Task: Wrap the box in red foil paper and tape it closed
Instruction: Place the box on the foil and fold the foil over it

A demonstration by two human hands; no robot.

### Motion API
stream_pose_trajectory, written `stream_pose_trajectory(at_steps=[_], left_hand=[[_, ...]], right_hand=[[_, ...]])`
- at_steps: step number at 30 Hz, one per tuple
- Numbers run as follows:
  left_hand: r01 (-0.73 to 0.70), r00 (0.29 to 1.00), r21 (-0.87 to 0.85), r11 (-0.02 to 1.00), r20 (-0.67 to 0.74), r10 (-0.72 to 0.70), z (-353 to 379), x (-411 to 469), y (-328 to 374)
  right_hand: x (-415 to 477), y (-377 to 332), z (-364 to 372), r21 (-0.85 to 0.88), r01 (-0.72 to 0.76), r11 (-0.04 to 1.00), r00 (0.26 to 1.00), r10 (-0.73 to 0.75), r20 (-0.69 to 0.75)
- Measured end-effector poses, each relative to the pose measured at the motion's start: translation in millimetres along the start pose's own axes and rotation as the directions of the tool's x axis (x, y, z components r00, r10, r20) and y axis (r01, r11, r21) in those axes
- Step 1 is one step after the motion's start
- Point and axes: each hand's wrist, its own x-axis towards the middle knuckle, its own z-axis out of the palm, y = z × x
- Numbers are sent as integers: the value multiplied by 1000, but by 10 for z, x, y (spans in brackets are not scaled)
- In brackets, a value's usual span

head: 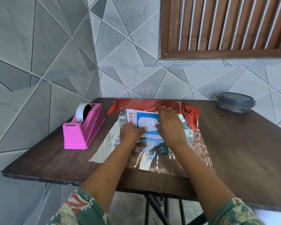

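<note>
Red foil (136,103) is spread under the box (142,118), silver side up. Its far edge is stood up just behind the box, so the red side shows there. The box is laid flat on the foil, closer to the far edge than to the near one, and much bare foil is seen in front of it. Its long side seems to run away from the person, toward the wall.

The left hand (131,133) is set at the box's near left corner. That corner looks pinched, with the thumb on top and the fingers curled under the near edge. The right hand (169,123) is laid flat over the box's right part, with its fingers straight, close together and pointed at the red flap behind the box. The flap is nearest to this hand, so it would likely be pulled over the box next.

A pink tape holder (83,127) is seen left of the box, on the left hand's side. A grey tub (235,102) is seen far to the right of the box.
</note>
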Motion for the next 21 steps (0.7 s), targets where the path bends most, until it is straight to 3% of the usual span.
stream_pose_trajectory(at_steps=[2, 3, 5, 6, 7, 9, 11, 21], left_hand=[[-217, 964, 161, 963, -121, 238, -54, -3, -64], [-379, 893, 188, 906, -185, 411, -81, -32, -76], [-668, 631, 305, 678, -250, 734, -148, -63, -47], [-744, 507, 370, 556, -228, 831, -165, -35, -12], [-782, 421, 424, 457, -183, 889, -171, 15, 29], [-807, 348, 488, 334, -66, 935, -167, 147, 70], [-803, 346, 524, 282, 25, 938, -146, 249, 55], [-716, 522, 620, 320, 171, 836, -225, 338, 135]], right_hand=[[-10, -11, -7, -1, -18, 1000, 1000, 18, 7], [-14, -13, -4, -1, -24, 1000, 1000, 24, 15], [-10, -17, 3, 4, -27, 1000, 999, 27, 31], [-4, -17, 3, 9, -30, 1000, 999, 30, 36], [2, -16, -1, 13, -35, 999, 999, 34, 36], [8, -17, -16, 13, -37, 999, 999, 37, 29], [9, -17, -29, 10, -30, 999, 999, 30, 23], [10, -12, -28, 3, -22, 1000, 1000, 22, 13]])
